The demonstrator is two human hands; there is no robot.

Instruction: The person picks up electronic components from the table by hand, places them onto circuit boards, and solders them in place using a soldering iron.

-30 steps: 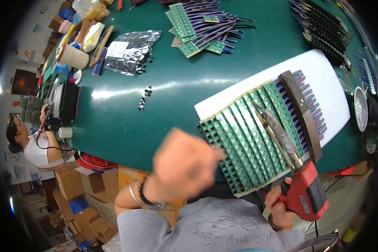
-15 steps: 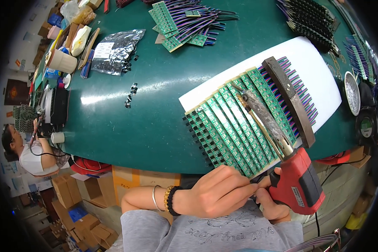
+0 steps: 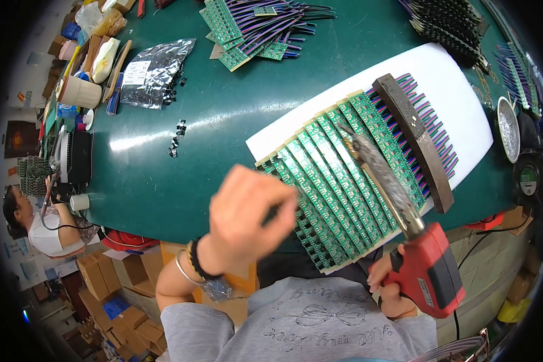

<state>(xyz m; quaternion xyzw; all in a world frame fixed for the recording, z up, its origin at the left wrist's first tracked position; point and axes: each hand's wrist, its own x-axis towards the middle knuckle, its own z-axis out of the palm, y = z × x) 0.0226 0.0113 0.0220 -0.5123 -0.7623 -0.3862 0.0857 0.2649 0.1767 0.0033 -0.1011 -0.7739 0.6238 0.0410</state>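
Observation:
My left hand [image 3: 244, 220] is raised over the table's front edge, beside the left ends of the green circuit boards [image 3: 338, 187]. Motion blurs its bent fingers, so I cannot make out anything between them. The fingers of my right hand [image 3: 387, 286] wrap round the handle of a red and black soldering gun [image 3: 431, 268]. Its long metal barrel points up and left above the boards. These lie side by side in a slanted row, with small black parts [image 3: 314, 241] along their lower left ends. Across their coloured wires rests a dark bar [image 3: 413, 142].
A white foam sheet [image 3: 464, 108] lies under the boards on the green table [image 3: 211, 157]. Loose black parts [image 3: 176, 139] and a silvery bag [image 3: 157, 72] lie left. More wired boards [image 3: 223, 27] are piled at the back. A metal dish [image 3: 508, 130] stands right. A person [image 3: 51, 226] sits far left.
My left hand has moved up and left, away from my right hand, uncovering the boards' near ends. The soldering gun stays in my right hand, only slightly shifted. The whole view has shifted a little.

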